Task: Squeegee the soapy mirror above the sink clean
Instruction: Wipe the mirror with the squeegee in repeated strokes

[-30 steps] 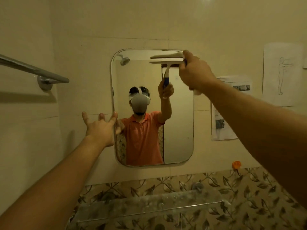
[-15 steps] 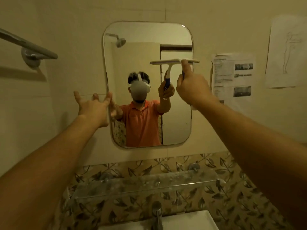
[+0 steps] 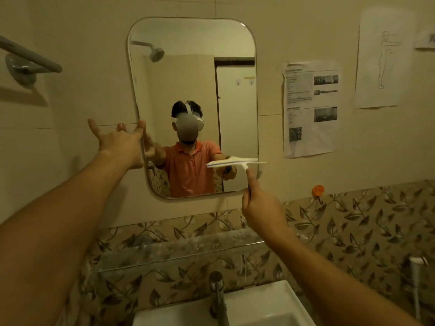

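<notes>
Now my right hand (image 3: 261,208) grips the squeegee (image 3: 235,162) low on the mirror (image 3: 188,67), my left hand (image 3: 120,140) spread wide at its edge; I should keep the blade flat to the bottom

Dim, warm yellow light from above; the grey metal towel rail (image 3: 33,61) drops a soft shadow on the cream tiled wall (image 3: 77,43) below it; straight lines bow near the edges; the white plastic squeegee (image 3: 233,161) looks slightly blurred.
</notes>
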The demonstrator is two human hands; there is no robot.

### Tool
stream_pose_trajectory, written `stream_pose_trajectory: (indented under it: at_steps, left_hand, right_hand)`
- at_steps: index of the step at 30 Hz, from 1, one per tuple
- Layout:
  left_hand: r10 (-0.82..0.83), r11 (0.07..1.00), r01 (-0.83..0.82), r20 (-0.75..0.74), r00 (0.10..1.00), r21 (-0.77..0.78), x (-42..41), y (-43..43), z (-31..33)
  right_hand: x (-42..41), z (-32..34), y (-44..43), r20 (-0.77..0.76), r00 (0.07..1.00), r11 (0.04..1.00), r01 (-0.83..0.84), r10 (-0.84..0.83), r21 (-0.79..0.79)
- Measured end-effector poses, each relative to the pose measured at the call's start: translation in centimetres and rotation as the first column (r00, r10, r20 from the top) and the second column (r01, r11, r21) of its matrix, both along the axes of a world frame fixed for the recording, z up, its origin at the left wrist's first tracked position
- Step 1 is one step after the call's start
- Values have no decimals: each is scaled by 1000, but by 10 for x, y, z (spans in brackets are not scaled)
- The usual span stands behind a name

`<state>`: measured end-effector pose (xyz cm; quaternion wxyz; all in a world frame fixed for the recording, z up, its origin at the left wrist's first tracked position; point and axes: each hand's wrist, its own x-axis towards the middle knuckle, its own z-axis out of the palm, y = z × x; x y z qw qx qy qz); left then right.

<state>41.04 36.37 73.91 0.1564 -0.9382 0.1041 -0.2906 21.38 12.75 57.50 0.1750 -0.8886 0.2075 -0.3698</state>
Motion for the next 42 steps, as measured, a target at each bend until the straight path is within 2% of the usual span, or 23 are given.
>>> stream_pose_trajectory:
  at_steps: [6,10,13,18,22,26,29,33,42]
  left_hand:
    - [-7,1000,7,-11,1000,-5,-3,0,1]
    - [-12,1000,12,-35,999,15,-10,2,5]
    - [-25,1000,26,-39,999,8,-9,4,6]
    - [-47,999,47,-59,997,1,-12,6,9]
    - [-56,998,56,-48,997,-1,-9,7,9]
    - [-97,995,96,-41,994,-29,-12,9,9]
    - [-88,996,88,-31,996,-24,-8,9,8]
    - [-101,995,101,20,995,4,0,11,4]
    - [-83,996,83,0,997,-12,1,12,4]
  right_hand:
    - [-8,-45,-1,-99,995,997,8,0,75]
    - [-19,-41,2,-153,987,988,-21,45,155]
    - [-23,13,16,-47,993,987,-98,105,130]
    - [-7,162,54,183,959,974,-224,217,21]
    - [24,255,74,237,952,980,-172,191,-97]
    - [50,300,84,229,962,982,-114,147,-152]
    - [61,294,86,192,975,989,-94,115,-118]
    - [64,253,86,172,981,989,-67,90,-133]
    - [55,85,87,70,993,995,-90,93,-53]
